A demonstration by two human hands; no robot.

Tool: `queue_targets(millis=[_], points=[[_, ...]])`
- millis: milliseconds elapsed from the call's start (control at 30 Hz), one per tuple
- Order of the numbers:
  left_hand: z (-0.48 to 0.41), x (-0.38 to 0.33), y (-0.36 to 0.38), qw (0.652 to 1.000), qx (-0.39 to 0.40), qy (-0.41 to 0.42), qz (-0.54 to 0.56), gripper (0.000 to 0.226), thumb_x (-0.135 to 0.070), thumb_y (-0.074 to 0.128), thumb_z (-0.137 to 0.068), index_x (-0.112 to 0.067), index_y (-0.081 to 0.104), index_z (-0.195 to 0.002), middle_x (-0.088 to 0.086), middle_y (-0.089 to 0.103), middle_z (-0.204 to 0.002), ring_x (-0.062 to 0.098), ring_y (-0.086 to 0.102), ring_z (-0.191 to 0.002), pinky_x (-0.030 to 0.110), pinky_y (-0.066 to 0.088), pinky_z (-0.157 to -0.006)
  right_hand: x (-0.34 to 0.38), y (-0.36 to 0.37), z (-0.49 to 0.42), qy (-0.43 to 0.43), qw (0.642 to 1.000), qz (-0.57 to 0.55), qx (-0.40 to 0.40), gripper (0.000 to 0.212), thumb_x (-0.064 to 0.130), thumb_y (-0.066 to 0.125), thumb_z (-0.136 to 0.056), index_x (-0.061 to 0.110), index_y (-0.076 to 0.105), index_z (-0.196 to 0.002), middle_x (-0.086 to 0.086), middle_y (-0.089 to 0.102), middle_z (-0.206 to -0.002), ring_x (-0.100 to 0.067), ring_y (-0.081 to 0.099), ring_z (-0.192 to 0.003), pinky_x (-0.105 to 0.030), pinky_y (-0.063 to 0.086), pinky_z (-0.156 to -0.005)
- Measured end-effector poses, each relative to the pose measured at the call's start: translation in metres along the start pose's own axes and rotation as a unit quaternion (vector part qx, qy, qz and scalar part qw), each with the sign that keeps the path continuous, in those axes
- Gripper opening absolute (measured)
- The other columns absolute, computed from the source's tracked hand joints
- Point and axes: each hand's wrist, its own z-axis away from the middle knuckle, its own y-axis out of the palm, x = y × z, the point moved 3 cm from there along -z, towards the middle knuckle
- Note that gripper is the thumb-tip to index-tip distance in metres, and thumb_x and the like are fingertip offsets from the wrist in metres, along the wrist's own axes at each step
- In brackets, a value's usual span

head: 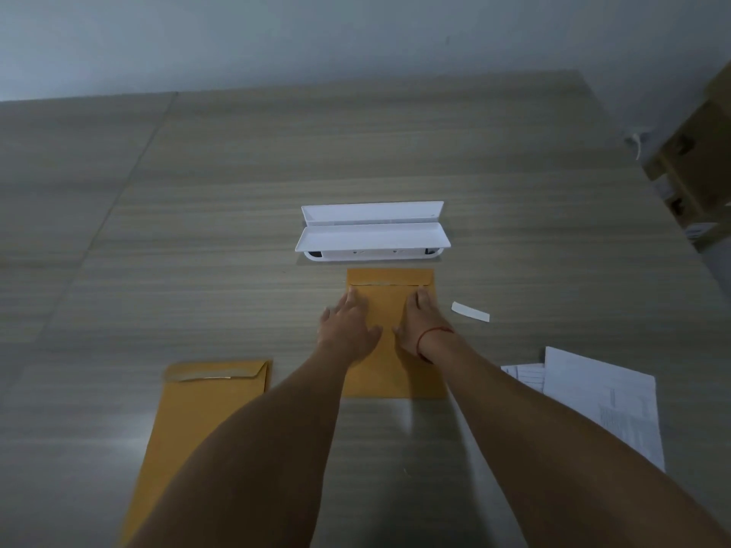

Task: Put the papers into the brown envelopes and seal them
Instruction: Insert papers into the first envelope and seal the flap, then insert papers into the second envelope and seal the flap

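Note:
A brown envelope [389,306] lies flat in the middle of the table, its flap folded down at the far end. My left hand [348,326] and my right hand [421,324] both rest palm-down on it, fingers spread, just below the flap line. A second brown envelope [190,405] lies to the near left with its flap partly raised. A stack of white printed papers [601,393] sits at the near right. A small white peel-off strip [470,311] lies to the right of the middle envelope.
A white open cable box [372,231] is set in the wooden table [237,191] just beyond the middle envelope. Cardboard boxes [696,164] stand past the table's right edge. A grey wall runs behind the table.

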Motion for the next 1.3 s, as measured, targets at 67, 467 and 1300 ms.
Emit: queue_targets(millis=[67,467,1300], points=[[0.001,0.0,0.0,1.0,-0.004,-0.001,0.002,0.066,-0.048,0.042,-0.095,-0.019,0.02,-0.15,0.005,0.003,-0.162,0.022,0.013,-0.149,0.045,0.016,-0.12,0.0,0.0,0.002,0.0,1.0,0.003,-0.001,0.078,0.034,0.045,-0.099,0.007,-0.005,-0.154,-0.004,-0.018,-0.161,-0.022,-0.004,-0.15,-0.036,0.016,-0.12],[0.093,0.014,-0.023,0.996,-0.042,-0.073,0.033,0.06,-0.045,0.043,-0.097,-0.013,0.033,-0.146,0.007,0.03,-0.154,0.025,0.031,-0.142,0.042,0.03,-0.114,0.027,0.002,0.077,-0.057,0.996,0.067,-0.011,0.067,0.036,0.038,-0.101,0.008,0.008,-0.154,-0.007,-0.004,-0.162,-0.023,-0.001,-0.151,-0.044,0.013,-0.121],[0.216,0.24,0.025,0.945,-0.034,-0.28,0.163,0.059,-0.046,0.056,-0.09,-0.006,0.046,-0.131,0.014,0.044,-0.133,0.032,0.045,-0.126,0.043,0.045,-0.102,0.205,0.142,0.141,0.097,0.984,-0.146,-0.032,0.043,0.035,0.062,-0.091,0.011,0.055,-0.125,-0.01,0.056,-0.128,-0.029,0.056,-0.118,-0.038,0.049,-0.091]])
